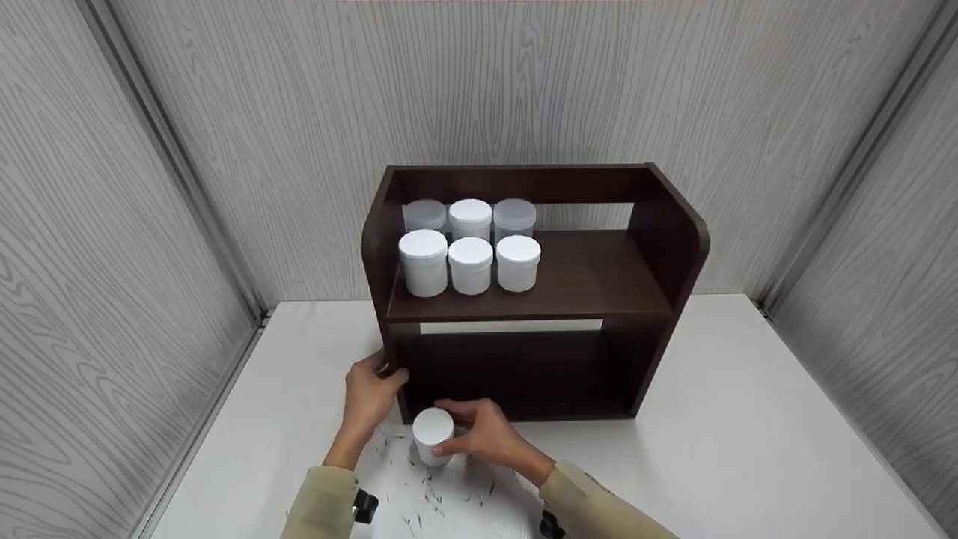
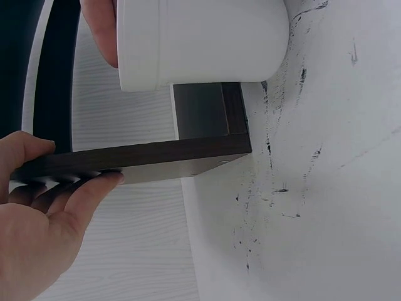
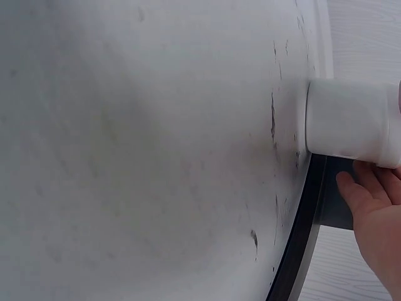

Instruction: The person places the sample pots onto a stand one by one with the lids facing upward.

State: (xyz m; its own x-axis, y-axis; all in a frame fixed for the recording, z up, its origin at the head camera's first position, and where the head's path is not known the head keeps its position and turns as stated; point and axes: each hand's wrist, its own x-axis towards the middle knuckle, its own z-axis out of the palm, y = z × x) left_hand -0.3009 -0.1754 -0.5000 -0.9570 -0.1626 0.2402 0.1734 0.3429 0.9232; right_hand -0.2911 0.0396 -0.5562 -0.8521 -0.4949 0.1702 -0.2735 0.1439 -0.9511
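Note:
A dark brown two-tier wooden shelf (image 1: 606, 262) stands on the white table. My left hand (image 1: 368, 393) grips the front edge of its left side panel (image 2: 144, 152), thumb on one face and fingers on the other. In front of the lower tier's left end, my right hand (image 1: 486, 436) holds a white lidded jar (image 1: 432, 428) between thumb and fingers. The jar is upright, its base at the table surface; in the right wrist view the jar (image 3: 348, 119) appears to stand on it.
On the upper tier's left half, a front row holds white jars (image 1: 471, 266), with a white jar and translucent-looking jars (image 1: 515, 215) behind. Dark scuff marks lie on the table (image 1: 748, 419) near the held jar. Grey wood-grain walls (image 1: 494, 90) surround the table.

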